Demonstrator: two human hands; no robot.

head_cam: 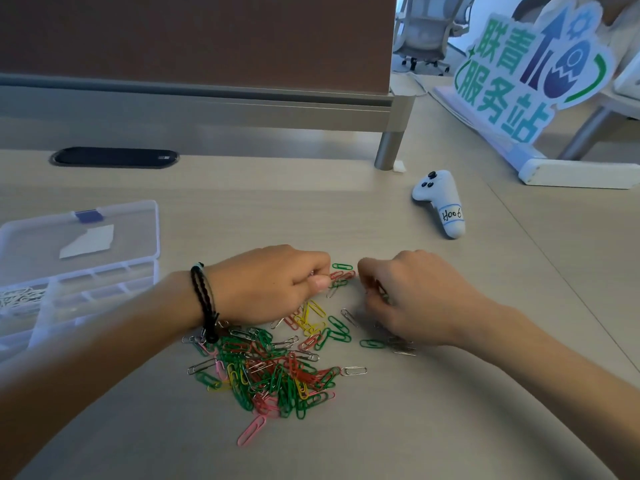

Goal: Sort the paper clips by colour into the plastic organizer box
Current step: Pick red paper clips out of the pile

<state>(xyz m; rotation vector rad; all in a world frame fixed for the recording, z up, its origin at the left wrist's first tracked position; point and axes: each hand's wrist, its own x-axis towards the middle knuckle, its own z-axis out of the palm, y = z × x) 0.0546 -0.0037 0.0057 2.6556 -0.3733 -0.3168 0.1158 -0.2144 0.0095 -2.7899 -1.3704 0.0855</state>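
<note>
Both hands work at the far edge of the paper clip pile [273, 368], knuckles up and fingers curled. Left hand [277, 282], with a black braided cord [204, 303] at its wrist, pinches at a few red clips [341, 276] lying just past its thumb; whether it has one lifted or is only dragging them I cannot tell. Right hand [412, 296] is curled over something dark and thin between its fingertips, probably a clip or a small bunch, though blur hides the colour.

Just beyond the gap between the two hands lies a single green clip [342, 266]. Nearer the person than both hands sits the main heap, a tangle of green, red, yellow, pink and silver, with a lone pink clip [251, 430] at its near edge and a few silver and green ones strewn under the right wrist.

Well off to the left of the left hand stands the plastic organizer box [104, 282], its lid [79, 233] thrown open away from the person. One compartment at its left end holds white clips [20, 296]; the other compartments that show look unfilled.

Judging from this, the sort is early: one colour looks put away, and nearly everything else is still mixed on the counter [450, 410]. Five colours at least remain to be separated and carried across.

A white controller [440, 206] lies beyond the right hand.
</note>
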